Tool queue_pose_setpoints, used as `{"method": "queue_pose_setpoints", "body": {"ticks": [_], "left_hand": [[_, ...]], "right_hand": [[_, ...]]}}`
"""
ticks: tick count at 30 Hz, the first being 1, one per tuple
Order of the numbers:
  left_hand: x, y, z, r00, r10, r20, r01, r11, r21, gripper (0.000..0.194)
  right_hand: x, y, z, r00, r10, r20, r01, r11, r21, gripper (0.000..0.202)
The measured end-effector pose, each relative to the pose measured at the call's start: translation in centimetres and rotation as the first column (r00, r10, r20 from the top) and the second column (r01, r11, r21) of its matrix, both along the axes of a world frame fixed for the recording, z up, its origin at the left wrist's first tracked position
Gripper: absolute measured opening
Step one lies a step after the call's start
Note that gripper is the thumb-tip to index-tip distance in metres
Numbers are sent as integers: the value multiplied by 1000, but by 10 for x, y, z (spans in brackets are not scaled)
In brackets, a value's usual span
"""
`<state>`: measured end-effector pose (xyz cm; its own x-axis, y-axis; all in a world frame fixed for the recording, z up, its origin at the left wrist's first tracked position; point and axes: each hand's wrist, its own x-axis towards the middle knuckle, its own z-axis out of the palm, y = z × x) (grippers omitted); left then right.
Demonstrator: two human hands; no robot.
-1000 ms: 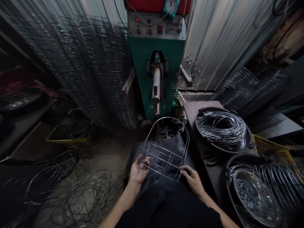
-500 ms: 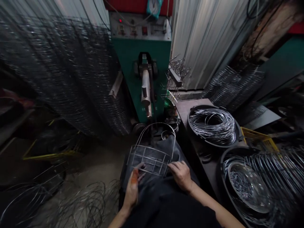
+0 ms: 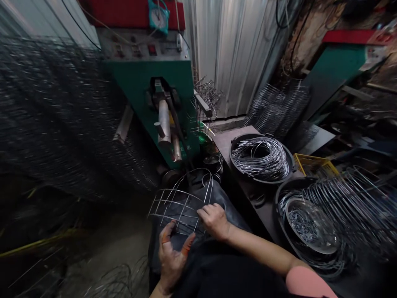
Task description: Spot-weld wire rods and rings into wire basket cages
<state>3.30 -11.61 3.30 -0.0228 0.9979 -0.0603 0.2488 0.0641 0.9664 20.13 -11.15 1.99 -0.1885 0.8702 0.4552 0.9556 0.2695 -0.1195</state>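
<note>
Fingers of the left hand (image 3: 172, 261) stood well apart, gripping nothing, by the wire basket (image 3: 183, 207); the right hand (image 3: 216, 222) pinched its right end, apparently steadying it over the lap (image 3: 232, 210); coiled wire (image 3: 273, 159) sat right, presumably for reach.

One wire basket (image 3: 183, 207), two black tubs (image 3: 260, 180)

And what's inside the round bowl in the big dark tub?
The round bowl holds lots of small metal pieces, mostly toward the picture's left. They're too small to name exactly. The top ones hide the bowl's floor beneath them and any pieces lower down.
</note>
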Motion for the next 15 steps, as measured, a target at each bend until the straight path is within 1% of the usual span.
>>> {"method": "queue_pose_setpoints", "body": {"ticks": [2,4,5,7,9,10,11,12,13,14,15], "left_hand": [[8,1,3,994,-50,100,55,998,-43,69],[18,3,4,977,-81,195,93,994,-52,69],[22,3,5,972,-75,223,85,996,-39,68],[26,5,5,972,-35,233,36,999,0,67],[25,11,5,976,-11,217,2,999,41,66],[23,15,6,978,-10,208,-1,999,52,65],[21,20,8,980,-16,198,7,999,50,63],[17,26,9,982,-29,184,23,999,35,60],[14,31,11,985,-46,164,45,999,11,57],[9,36,14,988,-68,139,72,997,-23,55],[4,40,17,988,-100,114,108,992,-67,53]], "right_hand": [[-5,3,3,1000,-3,17,4,999,-46,15],[-11,3,7,999,12,33,-8,994,-113,14],[-12,2,9,999,27,34,-22,989,-145,13],[-8,-3,12,999,50,11,-47,982,-180,13],[10,-12,14,999,10,-49,-18,987,-161,20],[25,-21,15,995,-48,-89,36,990,-140,23],[45,-32,16,982,-135,-130,119,985,-124,25],[68,-46,17,953,-251,-168,232,965,-122,24],[93,-62,17,904,-382,-192,359,922,-143,23],[119,-80,17,825,-532,-190,498,844,-200,24],[145,-99,16,715,-683,-149,632,723,-281,25]]}}
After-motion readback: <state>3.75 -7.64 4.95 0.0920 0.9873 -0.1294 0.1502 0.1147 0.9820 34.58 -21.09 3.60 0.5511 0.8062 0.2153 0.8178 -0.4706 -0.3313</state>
